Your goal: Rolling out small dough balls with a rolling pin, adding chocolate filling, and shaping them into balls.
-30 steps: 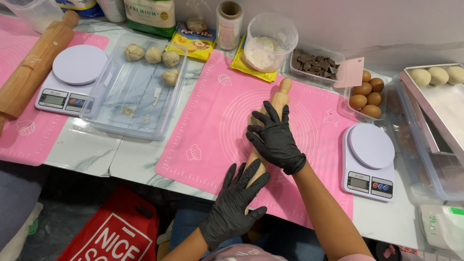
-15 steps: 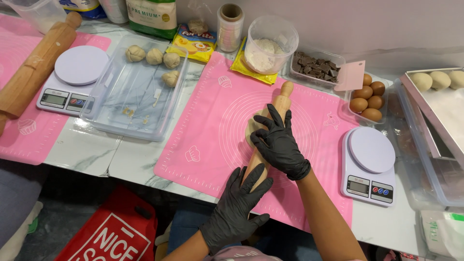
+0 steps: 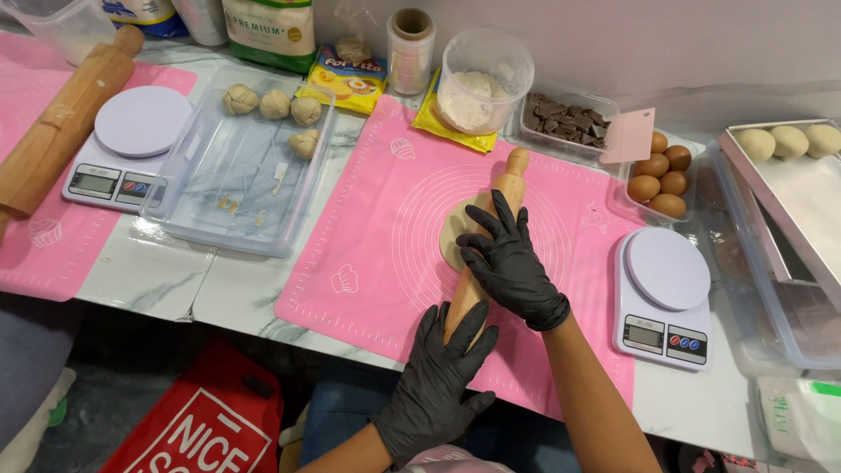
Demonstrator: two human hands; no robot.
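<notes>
Two gloved hands, left (image 3: 438,385) and right (image 3: 512,263), press flat-spread on a rolling pin (image 3: 491,236); nearby tub (image 3: 486,79) holds flour.

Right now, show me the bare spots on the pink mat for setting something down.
Free: the pink mat left of the rolling pin, toward the clear tray; and its near right corner beside the white scale. Crowded: the far edge, by flour tub and chocolate tray.

Baking workstation, likely a kitchen or class setup. White marble-pattern counter (image 3: 158,289) carries pink silicone pastry mats (image 3: 385,228), two white digital kitchen scales (image 3: 661,293), a clear plastic tray of dough balls (image 3: 236,175), a round tub of flour (image 3: 482,83), a tray of chocolate pieces (image 3: 565,118), brown eggs (image 3: 661,175), and a second large wooden rolling pin (image 3: 61,131) at the neighbouring mat.
</notes>
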